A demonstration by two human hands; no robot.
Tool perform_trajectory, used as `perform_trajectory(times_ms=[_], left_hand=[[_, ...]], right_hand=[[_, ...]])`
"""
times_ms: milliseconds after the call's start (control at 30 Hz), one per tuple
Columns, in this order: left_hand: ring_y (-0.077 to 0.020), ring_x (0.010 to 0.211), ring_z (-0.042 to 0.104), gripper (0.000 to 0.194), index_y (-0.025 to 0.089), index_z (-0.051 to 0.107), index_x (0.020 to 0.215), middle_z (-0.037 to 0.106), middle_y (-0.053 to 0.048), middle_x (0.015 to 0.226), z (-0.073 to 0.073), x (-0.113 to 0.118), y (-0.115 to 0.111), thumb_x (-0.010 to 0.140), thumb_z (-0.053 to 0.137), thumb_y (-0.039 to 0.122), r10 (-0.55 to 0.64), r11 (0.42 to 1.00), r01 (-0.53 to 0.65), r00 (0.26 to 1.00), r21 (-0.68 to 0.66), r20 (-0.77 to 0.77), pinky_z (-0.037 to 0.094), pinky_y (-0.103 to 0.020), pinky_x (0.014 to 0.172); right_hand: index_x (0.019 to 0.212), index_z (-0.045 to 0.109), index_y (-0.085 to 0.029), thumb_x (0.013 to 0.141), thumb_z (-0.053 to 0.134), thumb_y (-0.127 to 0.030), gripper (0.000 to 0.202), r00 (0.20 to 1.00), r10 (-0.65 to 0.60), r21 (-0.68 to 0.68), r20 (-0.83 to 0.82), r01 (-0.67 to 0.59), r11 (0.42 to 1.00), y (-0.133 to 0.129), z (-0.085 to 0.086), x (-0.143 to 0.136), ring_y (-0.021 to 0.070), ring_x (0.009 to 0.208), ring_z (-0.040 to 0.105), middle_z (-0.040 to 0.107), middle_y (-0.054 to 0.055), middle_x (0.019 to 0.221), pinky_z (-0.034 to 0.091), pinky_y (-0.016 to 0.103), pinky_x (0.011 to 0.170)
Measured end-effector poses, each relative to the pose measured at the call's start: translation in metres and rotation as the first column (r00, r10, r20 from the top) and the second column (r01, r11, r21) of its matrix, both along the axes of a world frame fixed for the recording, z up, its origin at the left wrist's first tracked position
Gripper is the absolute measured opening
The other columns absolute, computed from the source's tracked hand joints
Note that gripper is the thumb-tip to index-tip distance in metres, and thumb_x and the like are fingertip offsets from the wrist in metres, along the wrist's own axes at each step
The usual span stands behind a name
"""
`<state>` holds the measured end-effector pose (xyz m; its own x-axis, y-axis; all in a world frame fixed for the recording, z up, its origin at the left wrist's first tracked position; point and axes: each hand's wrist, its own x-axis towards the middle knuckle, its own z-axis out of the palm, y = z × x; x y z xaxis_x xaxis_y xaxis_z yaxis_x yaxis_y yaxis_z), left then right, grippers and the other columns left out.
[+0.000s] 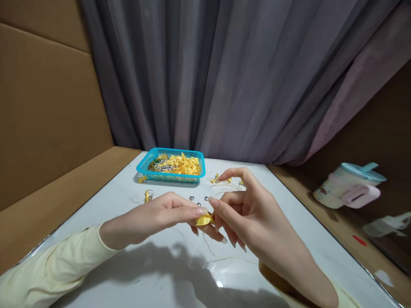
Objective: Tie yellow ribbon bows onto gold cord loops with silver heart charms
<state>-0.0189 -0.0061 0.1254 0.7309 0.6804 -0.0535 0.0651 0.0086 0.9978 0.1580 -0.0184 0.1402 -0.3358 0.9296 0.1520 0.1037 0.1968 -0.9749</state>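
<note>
A small yellow ribbon bow [204,220] is pinched between the thumb and fingers of my left hand [173,211]. A thin pale cord [210,250] trails below the bow and runs right across the tabletop. At the bow's right end is my right hand [248,205], its index finger raised and apart from the thumb. Its lower fingers are curled close to the bow; whether they touch it I cannot tell. Just beyond the hands lie small silvery metal pieces [192,198].
A blue plastic basket [170,176] at the back holds yellow bows and shiny pieces. Yellow bows with cords [214,178] lie behind my right hand, another bow [147,196] at left. A lidded cup [340,186] and a clear bottle [382,225] stand at right. A grey curtain [205,77] hangs behind.
</note>
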Motion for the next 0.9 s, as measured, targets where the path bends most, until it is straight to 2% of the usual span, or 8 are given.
perform_trajectory(times_ms=[200,400,500,633,767,900], left_hand=[[-0.0211,0.096,0.062,0.036,0.019,0.074,0.093,0.072,-0.005,0.098,0.006,-0.002,-0.007,0.094,0.039,0.028,-0.036,0.999,0.036,0.999,-0.019,-0.016,0.043,-0.032,0.091],[-0.0212,0.094,0.063,0.047,0.021,0.075,0.088,0.073,-0.003,0.091,0.005,0.000,-0.010,0.095,0.032,0.040,-0.024,0.997,0.018,0.996,-0.080,-0.086,0.045,-0.030,0.089],[-0.0207,0.093,0.064,0.046,0.021,0.075,0.086,0.073,-0.002,0.090,0.003,0.002,-0.011,0.093,0.036,0.045,0.043,0.999,-0.046,0.993,-0.024,-0.114,0.045,-0.029,0.088],[-0.0158,0.087,0.065,0.022,0.027,0.073,0.091,0.074,0.005,0.087,-0.001,0.003,-0.011,0.088,0.051,0.031,0.095,0.994,-0.083,0.981,0.074,-0.168,0.047,-0.021,0.079],[-0.0148,0.081,0.065,0.026,0.024,0.075,0.083,0.074,0.004,0.084,-0.004,0.003,-0.008,0.089,0.050,0.030,0.156,0.972,-0.106,0.958,0.208,-0.240,0.046,-0.020,0.072],[-0.0163,0.085,0.065,0.027,0.020,0.074,0.081,0.074,0.002,0.085,-0.006,0.003,-0.004,0.089,0.050,0.030,0.159,0.969,-0.110,0.964,0.221,-0.215,0.045,-0.023,0.079]], right_hand=[[0.098,0.040,-0.023,0.081,0.055,-0.024,0.023,0.989,0.147,-0.128,-0.003,-0.146,0.981,-0.004,0.010,0.011,0.0077,0.032,0.046,0.057,-0.005,0.050,0.031,0.014,0.027],[0.100,0.045,-0.024,0.078,0.061,-0.027,0.027,0.986,0.169,-0.207,-0.001,-0.165,0.964,0.000,0.007,0.015,0.0086,0.033,0.048,0.054,-0.006,0.050,0.027,0.014,0.025],[0.097,0.043,-0.023,0.078,0.057,-0.017,0.024,0.987,0.158,-0.137,0.020,-0.154,0.979,0.001,0.003,0.012,0.0059,0.032,0.044,0.051,-0.008,0.046,0.025,0.013,0.027],[0.094,0.040,-0.023,0.076,0.053,-0.008,0.027,0.986,0.158,-0.059,0.058,-0.155,0.986,0.006,-0.001,0.008,0.0068,0.037,0.046,0.050,-0.009,0.044,0.027,0.013,0.033],[0.091,0.037,-0.024,0.074,0.055,-0.009,0.029,0.977,0.211,-0.116,0.026,-0.207,0.972,0.019,-0.002,0.009,0.0077,0.037,0.048,0.052,-0.009,0.043,0.024,0.012,0.033],[0.090,0.036,-0.023,0.073,0.061,-0.016,0.031,0.971,0.240,-0.210,-0.011,-0.237,0.948,0.033,-0.003,0.011,0.0033,0.028,0.031,0.053,-0.010,0.043,0.019,0.012,0.029]])
